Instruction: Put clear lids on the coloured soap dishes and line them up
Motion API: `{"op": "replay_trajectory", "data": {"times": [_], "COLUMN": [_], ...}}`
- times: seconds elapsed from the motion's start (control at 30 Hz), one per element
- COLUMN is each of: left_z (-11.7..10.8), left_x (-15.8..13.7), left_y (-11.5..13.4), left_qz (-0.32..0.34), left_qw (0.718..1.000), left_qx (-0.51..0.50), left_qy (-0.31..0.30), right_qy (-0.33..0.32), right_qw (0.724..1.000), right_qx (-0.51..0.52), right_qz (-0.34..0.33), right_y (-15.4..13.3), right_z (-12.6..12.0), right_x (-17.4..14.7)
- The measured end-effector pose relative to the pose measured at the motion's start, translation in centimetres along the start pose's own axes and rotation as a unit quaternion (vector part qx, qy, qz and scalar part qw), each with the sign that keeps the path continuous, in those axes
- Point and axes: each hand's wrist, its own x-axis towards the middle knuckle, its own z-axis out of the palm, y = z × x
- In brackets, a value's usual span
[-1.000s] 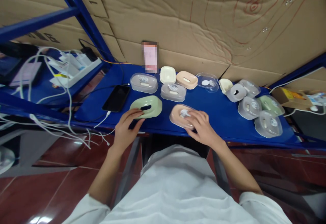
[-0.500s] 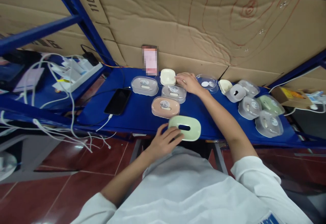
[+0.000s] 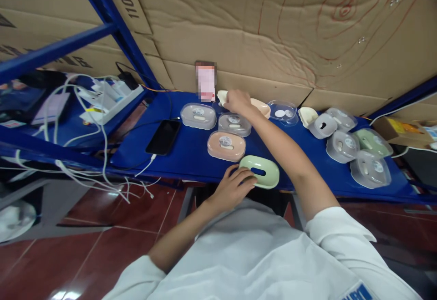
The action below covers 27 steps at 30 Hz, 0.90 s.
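Close to the table's front edge, my left hand [image 3: 237, 184] has its fingers curved over the left end of a light green oval lid [image 3: 269, 172] with a slot in its middle. Farther back, my right hand [image 3: 238, 101] is curled over a small cream dish [image 3: 222, 96]; its fingertips and most of the dish are hidden. Behind the right wrist, a peach-coloured piece [image 3: 262, 107] shows in part. Between the hands sit a clear-covered peach case [image 3: 226, 146] and a clear-covered grey case [image 3: 234, 125]. Another grey case [image 3: 198, 116] lies to their left.
A black phone [image 3: 164, 137] lies left with a white cable. Another phone [image 3: 205, 81] leans on the cardboard [image 3: 239, 54]. Right are a clear cover [image 3: 282, 112], a cream piece [image 3: 307, 117] and several cased items [image 3: 342, 146]. A power strip [image 3: 116, 104] stands far left.
My right hand has moved left over the cream dish, which now looks tilted and mostly covered. The peach piece has come into view behind the wrist. The left hand stays at the green lid.
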Motion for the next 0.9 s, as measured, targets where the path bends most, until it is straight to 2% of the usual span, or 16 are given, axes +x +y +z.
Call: {"op": "replay_trajectory", "data": {"times": [0.1,0.2,0.33,0.43,0.53,0.67,0.7,0.77,0.83,0.9], "left_z": [0.1,0.0,-0.7,-0.9,-0.6,0.1,0.3,0.6,0.8,0.8], "left_x": [-1.0,-2.0,-2.1,-0.8,1.6,5.4,6.1,6.9,7.1,6.9], "left_y": [-0.4,-0.8,-0.8,-0.3,0.3,0.4,0.2,-0.1,-0.4,-0.7], "left_qz": [0.016,0.013,0.010,0.012,0.001,-0.012,-0.013,-0.015,-0.015,-0.008], "left_qw": [0.997,0.986,0.979,0.982,0.989,0.997,0.996,0.994,0.991,0.991], "left_qx": [-0.019,-0.026,-0.009,0.016,0.045,0.077,0.087,0.104,0.111,0.105], "left_qy": [0.077,0.162,0.203,0.185,0.142,0.020,-0.005,-0.043,-0.069,-0.085], "right_qy": [0.056,0.134,0.116,0.111,0.160,0.273,0.277,0.241,0.196,0.192], "right_qw": [0.997,0.986,0.985,0.985,0.979,0.947,0.946,0.961,0.974,0.975], "right_qx": [0.048,0.068,0.058,0.070,0.108,0.170,0.166,0.133,0.092,0.067], "right_qz": [-0.017,-0.076,-0.110,-0.110,-0.072,0.023,0.024,-0.016,-0.065,-0.084], "right_y": [2.5,5.6,8.9,10.1,10.4,10.3,10.3,10.3,10.3,10.2], "right_z": [-2.0,-2.5,0.9,4.6,6.8,7.3,7.3,7.4,7.7,8.1], "right_x": [-5.9,-14.9,-26.5,-31.3,-33.2,-33.6,-33.5,-33.2,-32.7,-32.3]}}
